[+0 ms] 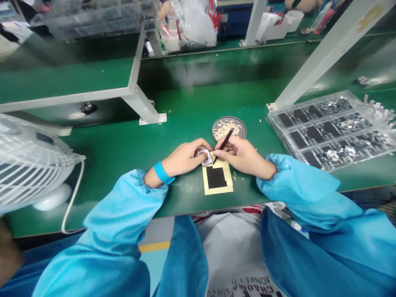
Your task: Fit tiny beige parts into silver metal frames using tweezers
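My left hand, with a blue band at the wrist, grips a small square metal-rimmed case that looks like a watch case. Between the fingers of my right hand is a pair of dark tweezers, slanted with the tips pointing down to the sheet. Both hands meet above the top edge of a pale yellow sheet, which carries black sticker-like pieces. Just beyond my right hand lies a round grey dish holding many tiny beige bits. What the tweezer tips touch is too small to tell.
A clear compartment tray of small parts lies at the right. On the left stand a white fan with its cord and a raised green shelf. A slanted white post rises at the right. Tiny scraps dot the green bench.
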### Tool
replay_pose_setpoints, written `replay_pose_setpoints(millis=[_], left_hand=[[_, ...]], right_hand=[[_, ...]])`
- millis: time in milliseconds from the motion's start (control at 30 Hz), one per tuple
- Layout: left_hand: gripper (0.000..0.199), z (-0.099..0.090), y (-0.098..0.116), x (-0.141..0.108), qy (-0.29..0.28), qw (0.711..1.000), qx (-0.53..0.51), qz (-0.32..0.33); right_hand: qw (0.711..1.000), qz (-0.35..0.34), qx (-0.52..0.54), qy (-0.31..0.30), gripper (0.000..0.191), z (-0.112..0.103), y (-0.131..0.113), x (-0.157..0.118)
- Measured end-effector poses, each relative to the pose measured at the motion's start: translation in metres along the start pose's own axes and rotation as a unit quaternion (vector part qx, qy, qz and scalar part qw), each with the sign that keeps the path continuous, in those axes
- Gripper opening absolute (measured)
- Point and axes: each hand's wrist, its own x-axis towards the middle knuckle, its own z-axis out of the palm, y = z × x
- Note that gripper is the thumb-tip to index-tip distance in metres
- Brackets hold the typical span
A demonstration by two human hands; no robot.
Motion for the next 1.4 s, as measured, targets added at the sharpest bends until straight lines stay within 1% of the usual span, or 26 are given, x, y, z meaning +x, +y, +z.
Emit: replay_pose_setpoints(millis=[100,167,300,367,433,500,567,667,767,933,1133,1333,1400], left_hand=[[0.020,-0.002,0.003,0.000,-0.002,1.000,-0.005,0.002],[0.019,-0.003,0.005,-0.001,-0.003,1.000,-0.008,0.005],[0.022,-0.003,0.007,-0.001,-0.007,1.000,-0.015,0.014],[0.026,-0.002,0.007,0.000,-0.006,1.000,-0.018,0.018],[0.029,-0.001,0.005,0.000,-0.002,1.000,-0.019,0.021],[0.032,0.000,0.004,0.000,0.005,1.000,-0.019,0.021],[0.033,0.002,0.002,0.000,0.011,1.000,-0.017,0.019],[0.034,0.003,0.002,0.000,0.016,1.000,-0.010,0.013],[0.034,0.004,0.004,0.000,0.018,1.000,-0.009,0.008],[0.034,0.003,0.005,0.000,0.021,1.000,-0.007,0.009],[0.034,0.004,0.003,0.000,0.020,1.000,-0.002,0.012],[0.035,0.004,0.003,0.000,0.018,1.000,0.002,0.011],[0.036,0.003,0.004,0.000,0.013,1.000,0.002,0.012]], right_hand=[[1.000,0.010,0.006,0.006,0.023,0.002,0.000,0.000],[1.000,0.010,0.007,0.006,0.022,0.002,0.000,0.000],[0.999,-0.003,0.041,0.012,0.022,-0.001,-0.004,0.000],[0.998,-0.028,0.044,0.035,0.023,-0.004,-0.007,0.000],[0.995,-0.064,0.022,0.070,0.023,-0.007,-0.011,-0.001],[0.990,-0.099,-0.018,0.101,0.021,-0.009,-0.013,-0.001],[0.983,-0.128,-0.071,0.115,0.018,-0.009,-0.016,-0.001],[0.971,-0.156,-0.140,0.111,0.013,-0.007,-0.017,-0.001],[0.964,-0.175,-0.171,0.107,0.010,-0.006,-0.016,-0.001],[0.959,-0.177,-0.197,0.101,0.010,-0.007,-0.014,-0.001],[0.959,-0.181,-0.199,0.092,0.010,-0.008,-0.013,-0.001],[0.954,-0.193,-0.215,0.075,0.008,-0.006,-0.011,-0.001],[0.951,-0.202,-0.220,0.081,0.009,-0.005,-0.012,-0.001]])
